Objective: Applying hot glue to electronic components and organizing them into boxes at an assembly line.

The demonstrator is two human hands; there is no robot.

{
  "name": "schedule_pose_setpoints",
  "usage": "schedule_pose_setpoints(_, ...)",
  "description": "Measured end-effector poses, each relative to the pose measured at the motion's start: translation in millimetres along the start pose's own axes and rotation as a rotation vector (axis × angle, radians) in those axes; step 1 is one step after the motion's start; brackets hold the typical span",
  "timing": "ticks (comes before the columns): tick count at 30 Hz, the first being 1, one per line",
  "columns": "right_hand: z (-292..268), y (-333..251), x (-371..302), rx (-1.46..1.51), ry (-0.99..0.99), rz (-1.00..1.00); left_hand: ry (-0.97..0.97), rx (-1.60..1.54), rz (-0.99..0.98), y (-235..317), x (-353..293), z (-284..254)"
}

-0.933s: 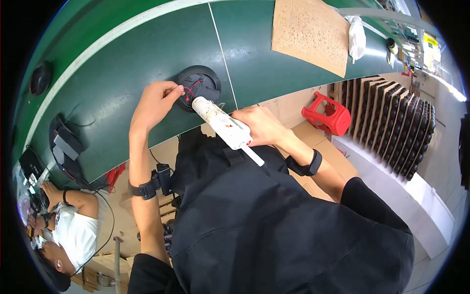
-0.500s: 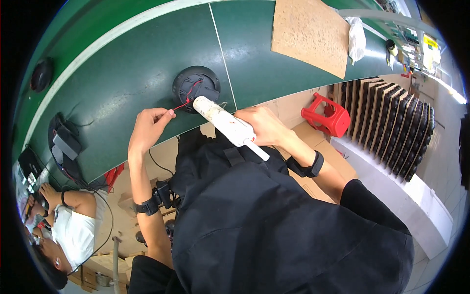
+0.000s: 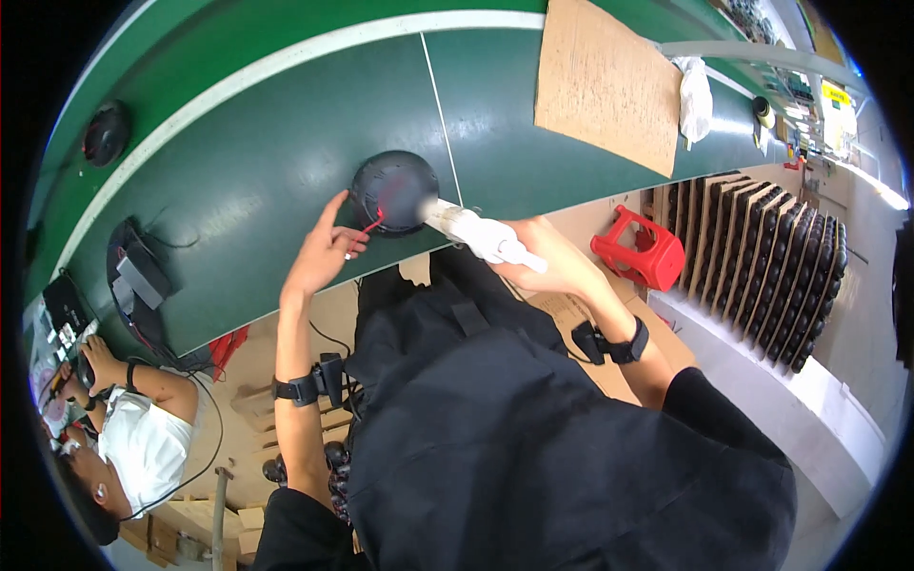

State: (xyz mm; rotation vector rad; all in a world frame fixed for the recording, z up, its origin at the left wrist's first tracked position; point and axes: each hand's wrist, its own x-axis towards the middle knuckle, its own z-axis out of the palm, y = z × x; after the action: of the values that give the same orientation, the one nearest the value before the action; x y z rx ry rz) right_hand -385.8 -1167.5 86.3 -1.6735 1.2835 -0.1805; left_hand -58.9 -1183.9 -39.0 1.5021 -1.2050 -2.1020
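Note:
A round black housing (image 3: 395,181), smeared by motion, lies on the green bench in front of me. My left hand (image 3: 327,249) is at its left side, forefinger stretched along the rim. The other fingers are closed on the end of a thin red wire (image 3: 374,225) that comes out of the housing. In my right hand (image 3: 550,259) is a white hot glue gun (image 3: 486,236), a white stick protruding from its back end. Its tip points at the housing's right edge; blur hides whether they touch.
A brown board (image 3: 609,86) and a white plastic bag (image 3: 696,100) lie at the far right. Another black housing (image 3: 107,133) sits far left, near a grey block with cables (image 3: 143,279). A red stool (image 3: 640,249) and racked black parts (image 3: 762,262) stand right. A co-worker (image 3: 148,443) sits left.
The housing has turned, and its inner parts are now blurred. My left forefinger has stretched out to its rim. The glue gun's tip has moved from over the housing to its right edge.

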Motion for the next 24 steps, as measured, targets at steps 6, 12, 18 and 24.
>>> schedule_pose_setpoints(6, -16, 9, -44, 0.423, 0.285, 0.439, -0.061, -0.250, 0.053, -2, 41, 31)
schedule_pose_setpoints(12, -15, 33, -59, 0.915, 0.750, 0.423, 0.093, 0.292, 0.230, 22, 79, 7)
schedule_pose_setpoints(18, -4, 29, -87, 0.876, 0.901, 0.435, 0.987, 0.645, 0.195, 71, 87, -245)
schedule_pose_setpoints(24, 11, 35, -101, 0.908, 0.933, 0.508, 1.399, 1.116, 0.205, 41, 106, -423)
